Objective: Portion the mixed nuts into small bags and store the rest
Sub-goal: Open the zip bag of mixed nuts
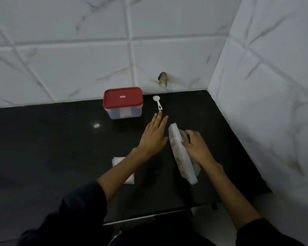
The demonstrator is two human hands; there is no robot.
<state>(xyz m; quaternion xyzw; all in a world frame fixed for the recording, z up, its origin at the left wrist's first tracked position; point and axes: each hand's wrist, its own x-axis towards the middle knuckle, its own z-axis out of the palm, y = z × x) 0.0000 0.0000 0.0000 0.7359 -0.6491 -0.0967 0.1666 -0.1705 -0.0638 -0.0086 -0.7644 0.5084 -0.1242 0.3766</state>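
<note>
Nearest, the front edge of the glossy black stone counter (43,139) drops away just below the forearms, so anything slid toward the person could go over. A small stack of flat white plastic bags (116,159) lies there, partly hidden under the left forearm; they look thin, limp and slick, best lifted by pinching one corner. Further in, the right hand (196,145) grips the long translucent plastic bag of mixed nuts (182,157), fingers curled round its upper half and tilting it on edge; it looks soft-walled but weighty, the contents free to shift (a hold near the mouth would probably keep them from spilling). The left hand (154,135) lies spread and flat, fingers straight, its tips just short of the small white plastic measuring scoop (157,102), which is light and stiff. Beside that stands the clear rectangular container with a red lid (123,103), closed, near the tiled wall; open counter stretches left, while the right side is hemmed by the corner.
</note>
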